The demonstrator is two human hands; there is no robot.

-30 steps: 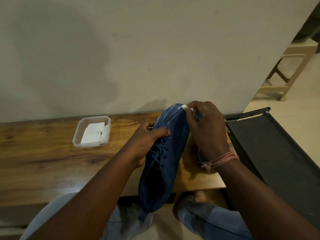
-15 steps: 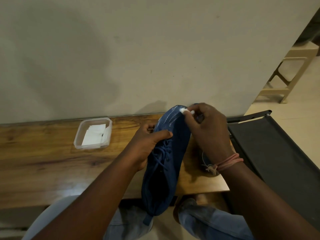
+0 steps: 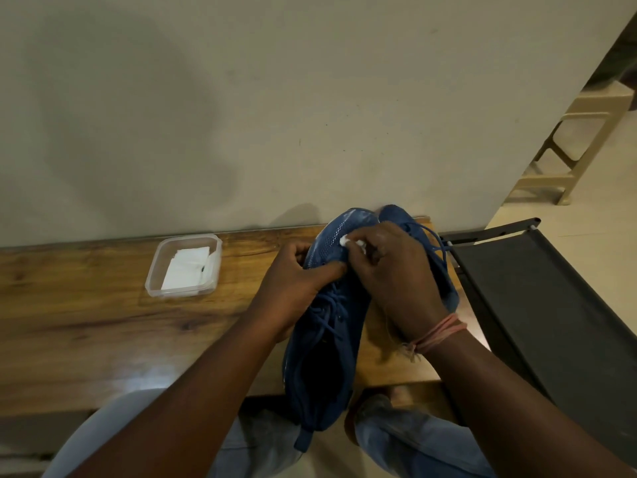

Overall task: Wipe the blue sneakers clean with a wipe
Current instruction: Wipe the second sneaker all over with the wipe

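Left hand (image 3: pixel 299 283): curled round the near sneaker (image 3: pixel 327 332) at its lace area, thumb laid across the top, holding it up off the counter (image 3: pixel 86 326)
Right hand (image 3: pixel 393 277): fingers bunched, pinching a small white wipe (image 3: pixel 345 241) against the upper of the near sneaker, close to the toe
Near sneaker: blue, toe pointing toward the wall (image 3: pixel 241 98), heel hanging past the front edge of the counter above the person's lap; pale streaks show on the toe area
Second sneaker (image 3: pixel 424 250): blue, lying on the counter just behind and to the right of the right hand, largely hidden by it, its toe near the wall
Wipe: only a small crumpled part shows between the fingertips
Container (image 3: pixel 186 265): clear plastic, open, on the counter to the left of the hands and well apart from them, with folded white sheets inside
Wrist: a pinkish thread band (image 3: pixel 439 334) tied round the right one
Rack (image 3: pixel 537 288): dark, fabric-covered, just to the right of the counter
Stool (image 3: pixel 579 143): beige plastic, on the floor far right
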